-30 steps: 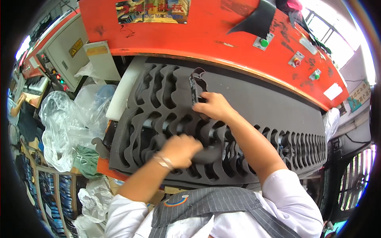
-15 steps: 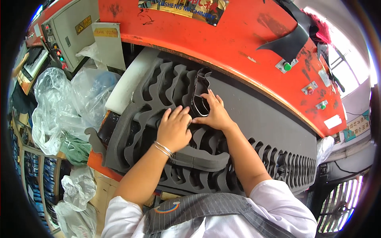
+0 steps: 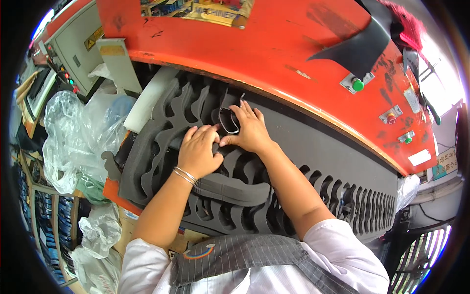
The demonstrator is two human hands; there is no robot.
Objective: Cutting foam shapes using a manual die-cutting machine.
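A dark metal cutting die (image 3: 228, 120), a curved band with a pale rim, stands on a dark grey foam sheet (image 3: 313, 132). My right hand (image 3: 248, 128) grips its right side, the thumb at the near end and the fingers spread along the far part. Close beside it, my left hand (image 3: 199, 149) is bent over the cut foam, its fingertips by the die's near left side. Something dark shows between its thumb and forefinger, but I cannot make out what. Below my hands lies a long curved foam strip (image 3: 230, 188) on the wavy cut-outs.
A red machine beam (image 3: 274, 54) runs across the far side, carrying a green button (image 3: 358, 85) and a hanging black sheet (image 3: 350, 46). Clear plastic bags (image 3: 63, 137) are heaped at the left, near a grey control cabinet (image 3: 78, 49). Shelves (image 3: 49, 225) stand lower left.
Both hands and the die appear slightly further left, as the whole view has shifted. My left fingers are more bent, and its thumb now shows. My right hand stays on the die.
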